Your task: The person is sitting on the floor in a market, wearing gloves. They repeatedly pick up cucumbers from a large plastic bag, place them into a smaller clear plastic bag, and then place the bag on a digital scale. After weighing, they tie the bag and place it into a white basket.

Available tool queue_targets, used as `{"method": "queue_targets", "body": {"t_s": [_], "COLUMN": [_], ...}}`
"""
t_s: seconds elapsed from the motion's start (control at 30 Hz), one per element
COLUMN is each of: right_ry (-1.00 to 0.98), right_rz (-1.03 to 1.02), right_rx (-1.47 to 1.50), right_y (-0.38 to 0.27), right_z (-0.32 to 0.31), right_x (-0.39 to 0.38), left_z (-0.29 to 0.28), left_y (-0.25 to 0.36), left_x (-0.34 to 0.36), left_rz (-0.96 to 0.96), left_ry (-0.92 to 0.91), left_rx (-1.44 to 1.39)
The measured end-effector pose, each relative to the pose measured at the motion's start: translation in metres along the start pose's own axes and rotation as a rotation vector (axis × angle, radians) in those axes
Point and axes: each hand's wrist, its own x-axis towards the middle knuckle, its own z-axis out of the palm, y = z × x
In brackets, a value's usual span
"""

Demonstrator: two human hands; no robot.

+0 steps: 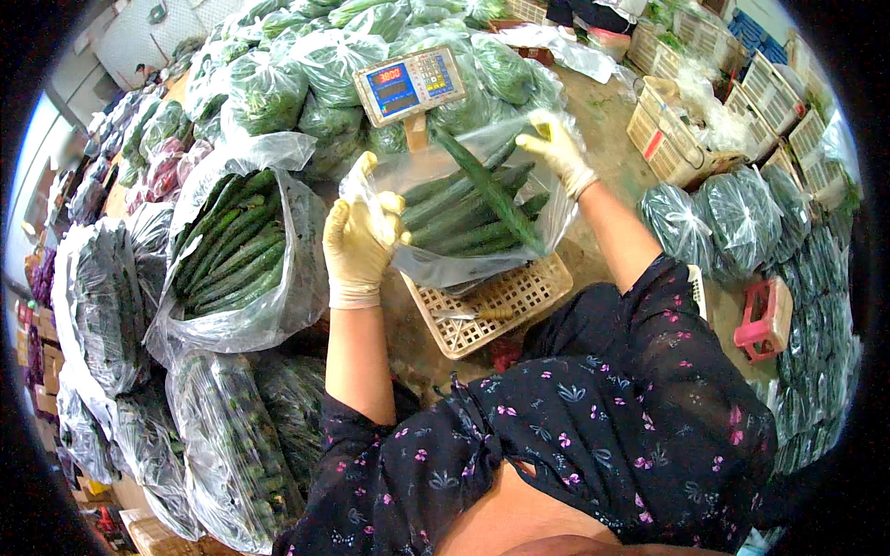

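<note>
A clear plastic bag of long green cucumbers point(473, 208) is held up over a beige plastic basket point(445, 324) in front of a scale display point(408, 82). My left hand point(362, 236), in a cream glove, grips the bag's left edge with curled fingers. My right hand point(556, 153), also gloved, holds the bag's upper right edge. One cucumber lies diagonally across the others. An open bag of cucumbers point(232, 241) stands to the left of my left hand.
Wrapped bundles point(107, 296) crowd the left and lower left. Bagged greens point(264, 83) are piled behind the scale. On the right are crates point(667, 130), more bags point(742, 213) and a pink stool point(760, 315). A distant person point(144, 72) appears at back left, another point(598, 14) at top right.
</note>
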Motion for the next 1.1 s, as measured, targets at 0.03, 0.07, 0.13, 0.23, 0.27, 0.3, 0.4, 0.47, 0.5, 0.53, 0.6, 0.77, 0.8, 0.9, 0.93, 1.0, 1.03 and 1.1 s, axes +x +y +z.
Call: {"method": "queue_targets", "body": {"t_s": [0.03, 0.07, 0.13, 0.23, 0.27, 0.3, 0.4, 0.47, 0.5, 0.53, 0.6, 0.77, 0.8, 0.9, 0.93, 1.0, 1.03, 1.1], "right_ry": [0.048, -0.103, -0.195, -0.18, -0.406, -0.487, -0.64, -0.609, -0.644, -0.553, -0.497, -0.237, -0.254, -0.262, -0.33, -0.457, -0.442, -0.51], "right_rz": [-0.007, 0.066, 0.211, 0.116, 0.256, 0.279, 0.078, 0.053, 0.066, -0.03, -0.144, -0.004, 0.148, 0.125, 0.255, 0.342, 0.293, 0.408], "right_rx": [-0.045, -0.042, 0.029, -0.353, -0.22, -0.332, -0.549, -0.796, -0.896, -0.864, -0.817, -0.326, -0.03, 0.288, 0.334, 0.428, 0.402, 0.54], "right_y": [-0.01, -0.038, -0.047, -0.063, -0.069, -0.046, -0.054, -0.07, -0.071, -0.05, -0.018, -0.027, -0.052, -0.111, -0.121, -0.133, -0.153, -0.165], "right_z": [-0.001, -0.01, -0.024, -0.014, -0.009, -0.002, 0.041, 0.066, 0.073, 0.077, 0.074, 0.033, 0.027, -0.003, -0.012, -0.018, -0.011, 0.015], "right_x": [0.012, 0.024, 0.043, 0.016, 0.003, -0.01, -0.067, -0.086, -0.088, -0.095, -0.096, -0.059, -0.054, -0.041, -0.04, -0.044, -0.053, -0.066], "left_z": [0.0, -0.001, -0.008, -0.004, -0.002, -0.001, -0.005, -0.005, -0.003, 0.002, 0.006, 0.0, 0.001, 0.004, 0.003, 0.002, 0.001, 0.002], "left_y": [0.0, 0.002, 0.005, 0.002, 0.002, -0.001, -0.003, -0.003, -0.003, -0.003, -0.002, 0.0, 0.001, 0.0, 0.0, -0.001, -0.001, -0.003], "left_x": [-0.001, -0.006, -0.004, -0.006, -0.007, -0.003, -0.001, -0.003, -0.005, -0.005, -0.005, -0.005, -0.007, -0.013, -0.013, -0.014, -0.013, -0.013], "left_rz": [0.001, 0.029, 0.042, 0.064, 0.076, 0.063, 0.055, 0.051, 0.053, 0.052, 0.049, 0.057, 0.062, 0.065, 0.061, 0.053, 0.043, 0.033], "left_ry": [0.012, 0.068, 0.002, 0.081, 0.109, 0.096, 0.064, 0.037, 0.057, 0.079, 0.086, 0.093, 0.11, 0.13, 0.13, 0.126, 0.124, 0.126], "left_rx": [-0.011, -0.039, -0.083, -0.06, -0.03, -0.047, -0.063, -0.048, -0.038, -0.032, -0.003, 0.005, 0.01, 0.008, 0.001, -0.011, -0.014, -0.016]}}
